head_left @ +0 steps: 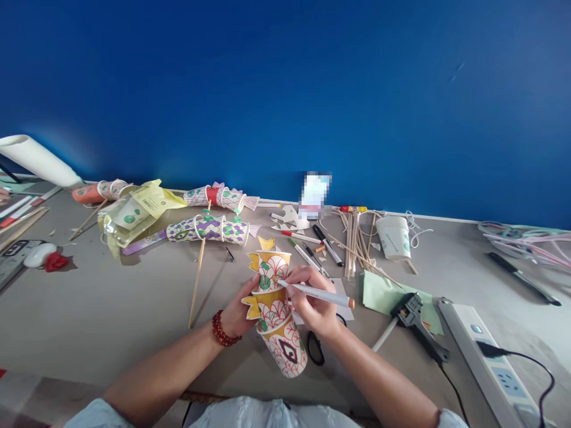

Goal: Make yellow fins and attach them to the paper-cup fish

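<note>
A fish made of joined paper cups point(273, 309) is held above the table in front of me, with red scale lines, green and yellow patches, a dark eye and yellow paper fins. My left hand point(241, 309) is wrapped round its left side, the fingers partly hidden behind the cups. A white marker pen point(319, 292) with an orange end is pinched in my right hand point(314, 300). Its tip touches or nearly touches the upper cup. Behind the cups and my right forearm lies a pair of black-handled scissors point(316, 349), partly hidden.
Two decorated cup fish point(207, 230) on sticks and a yellow plastic packet point(147, 211) lie to the left. Pens point(328, 245), wooden sticks point(352, 246) and a paper cup point(393, 238) are farther back. A glue gun point(417, 324) and power strip point(491, 356) are at right.
</note>
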The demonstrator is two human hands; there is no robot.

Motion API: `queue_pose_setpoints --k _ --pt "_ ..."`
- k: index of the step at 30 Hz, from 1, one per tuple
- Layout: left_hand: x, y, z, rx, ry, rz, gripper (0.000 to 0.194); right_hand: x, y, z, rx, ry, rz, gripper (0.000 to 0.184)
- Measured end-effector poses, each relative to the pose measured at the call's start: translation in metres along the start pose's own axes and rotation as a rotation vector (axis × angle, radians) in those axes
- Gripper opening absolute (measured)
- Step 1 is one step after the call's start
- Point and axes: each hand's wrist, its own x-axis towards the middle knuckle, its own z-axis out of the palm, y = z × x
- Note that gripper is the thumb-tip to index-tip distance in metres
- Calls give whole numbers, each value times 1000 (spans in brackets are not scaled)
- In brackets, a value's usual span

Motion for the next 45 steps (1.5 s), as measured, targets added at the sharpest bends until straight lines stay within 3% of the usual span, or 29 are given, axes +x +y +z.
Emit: queue_pose_setpoints --k 5,20,45 --pt "0 0 0 -18 -13 -11 37 0 0 0 53 -20 -53 6" --pt "1 0 -1 -13 -19 6 32 0 1 0 13 -1 -42 10" --pt "0 0 -1 -46 -35 -25 40 -2 4 1 94 -29 -71 14"
